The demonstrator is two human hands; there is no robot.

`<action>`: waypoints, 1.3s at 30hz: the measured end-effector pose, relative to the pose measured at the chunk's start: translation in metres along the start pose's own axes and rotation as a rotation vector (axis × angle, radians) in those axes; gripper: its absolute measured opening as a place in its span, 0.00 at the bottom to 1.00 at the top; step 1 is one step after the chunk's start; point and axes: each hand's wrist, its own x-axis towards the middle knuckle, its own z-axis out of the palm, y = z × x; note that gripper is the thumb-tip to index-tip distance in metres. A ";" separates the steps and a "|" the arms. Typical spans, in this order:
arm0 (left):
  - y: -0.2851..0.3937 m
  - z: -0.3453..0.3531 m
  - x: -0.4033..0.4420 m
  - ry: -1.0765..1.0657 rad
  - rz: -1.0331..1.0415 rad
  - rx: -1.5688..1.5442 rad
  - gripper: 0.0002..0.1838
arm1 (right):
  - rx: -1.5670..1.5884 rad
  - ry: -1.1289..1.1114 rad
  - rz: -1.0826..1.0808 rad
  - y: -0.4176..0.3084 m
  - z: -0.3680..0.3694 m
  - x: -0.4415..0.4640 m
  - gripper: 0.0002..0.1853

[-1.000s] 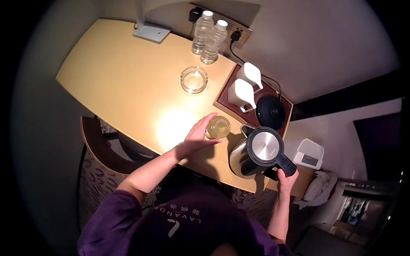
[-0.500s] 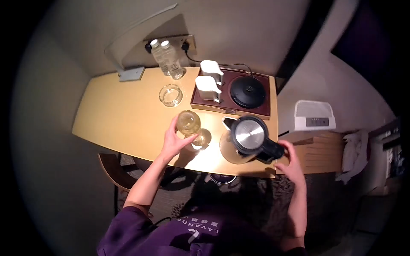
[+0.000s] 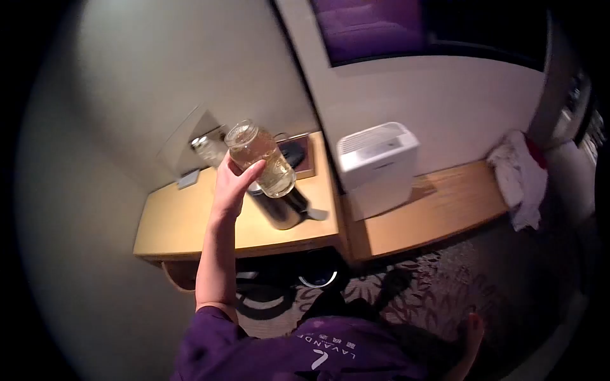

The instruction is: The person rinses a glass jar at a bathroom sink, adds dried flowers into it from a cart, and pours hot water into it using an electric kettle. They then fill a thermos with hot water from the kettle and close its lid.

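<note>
Two hands of ours are showing. Our left hand [image 3: 231, 187] is gripping the jar [image 3: 265, 166] just left of the frame's middle, its thumb pressing across the near side and its fingers curling round behind. We are holding the jar up, and it is slanting in view, its mouth pointing to the upper left and its base to the lower right. Pale yellow liquid is showing through the glass. Our right hand [image 3: 474, 325] is hanging at the lower right, well apart from the desk [image 3: 175, 219]; it is sitting in shadow, so we cannot tell whether its fingers are spreading or closing.

Behind the jar, partly hidden, the kettle [image 3: 286, 214] is standing on the desk, its handle pointing right. The tray [image 3: 307, 166] is lying beyond it, with the black base [image 3: 291, 153] resting there. Bottles [image 3: 207, 151] are standing at the left, probably two, though blur is softening them. Right of centre, a white box [image 3: 378, 159] is standing beside the desk, and a cloth [image 3: 518, 171] is draping over the bench [image 3: 445, 209] at the right.
</note>
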 end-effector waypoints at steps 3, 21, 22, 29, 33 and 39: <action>0.027 0.092 0.000 -0.137 0.001 -0.041 0.30 | 0.404 0.197 0.308 0.072 -0.058 -0.029 0.10; 0.083 0.829 0.027 -1.046 -0.017 -0.650 0.38 | -0.510 0.333 0.986 0.201 -0.259 -0.029 0.16; 0.090 0.873 0.027 -1.084 -0.004 -0.662 0.39 | -0.432 0.355 1.069 0.202 -0.267 -0.027 0.16; 0.112 1.103 0.036 -1.191 0.047 -0.661 0.37 | -0.190 0.508 1.225 0.199 -0.341 0.083 0.15; 0.134 1.222 0.048 -1.254 0.130 -0.547 0.37 | -0.175 0.528 1.194 0.207 -0.425 0.174 0.15; 0.148 1.373 0.074 -1.299 0.052 -0.599 0.36 | -0.328 0.501 1.032 0.229 -0.602 0.334 0.15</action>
